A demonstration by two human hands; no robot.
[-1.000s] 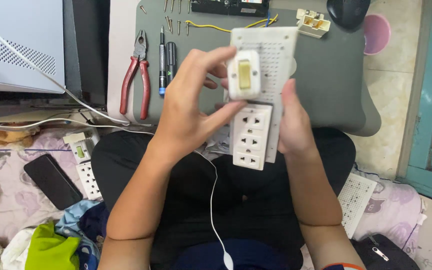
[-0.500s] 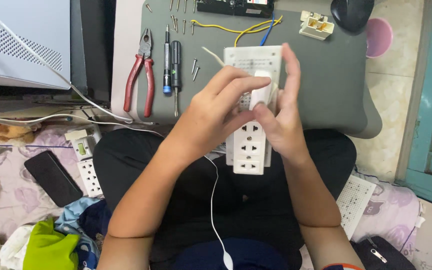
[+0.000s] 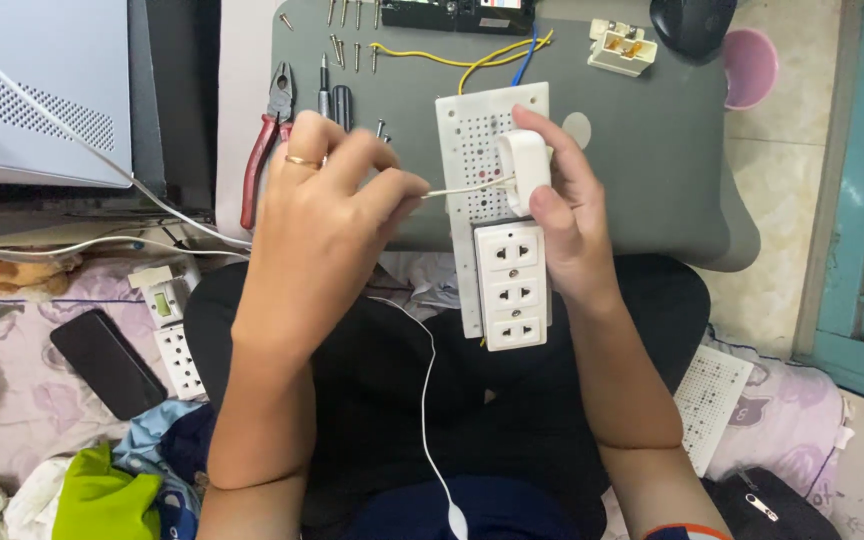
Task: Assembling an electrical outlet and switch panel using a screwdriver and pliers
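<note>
My right hand (image 3: pixel 570 215) holds a white perforated board (image 3: pixel 477 150) upright over my lap, thumb and fingers pressing a small white plastic switch part (image 3: pixel 525 170) against it. A white triple socket block (image 3: pixel 512 285) is fixed to the board's lower half. My left hand (image 3: pixel 327 215), a ring on one finger, pinches the end of a thin white wire (image 3: pixel 462 189) that runs right to the switch part.
On the grey table (image 3: pixel 652 170) lie red-handled pliers (image 3: pixel 262 150), screwdrivers (image 3: pixel 332 100), several loose screws (image 3: pixel 347 45), yellow and blue wires (image 3: pixel 472 60) and a white connector part (image 3: pixel 620 47). A black phone (image 3: pixel 107 363), a socket strip (image 3: pixel 174 340) and clothes lie at left; another perforated board (image 3: pixel 712 400) at right.
My left hand came off the switch part and moved left, now pinching a thin white wire pulled out sideways. My right hand stays on the switch part and the board.
</note>
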